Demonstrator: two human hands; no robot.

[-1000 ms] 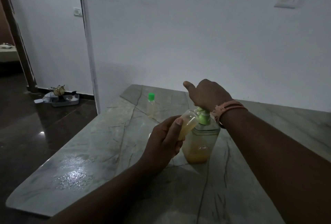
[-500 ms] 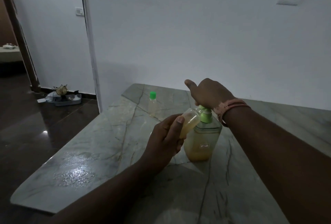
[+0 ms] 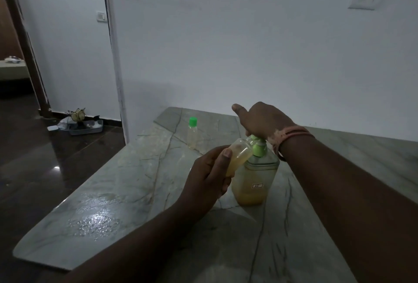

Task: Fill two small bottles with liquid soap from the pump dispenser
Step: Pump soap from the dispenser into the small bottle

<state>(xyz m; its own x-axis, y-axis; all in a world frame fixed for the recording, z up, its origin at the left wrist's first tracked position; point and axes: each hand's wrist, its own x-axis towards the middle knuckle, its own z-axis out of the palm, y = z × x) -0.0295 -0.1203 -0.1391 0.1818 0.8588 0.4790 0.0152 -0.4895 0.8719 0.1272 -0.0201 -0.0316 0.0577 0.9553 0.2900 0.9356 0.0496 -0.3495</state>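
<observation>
My left hand grips a tilted small bottle, part full, at the pump dispenser spout, right hand pressing the pump, capped bottle behind on the counter looks nearly empty, likely left.

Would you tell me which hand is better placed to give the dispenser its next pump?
Right. The right hand rests on the pump dispenser head, while the left hand is occupied tilting the small bottle at the spout.
</observation>
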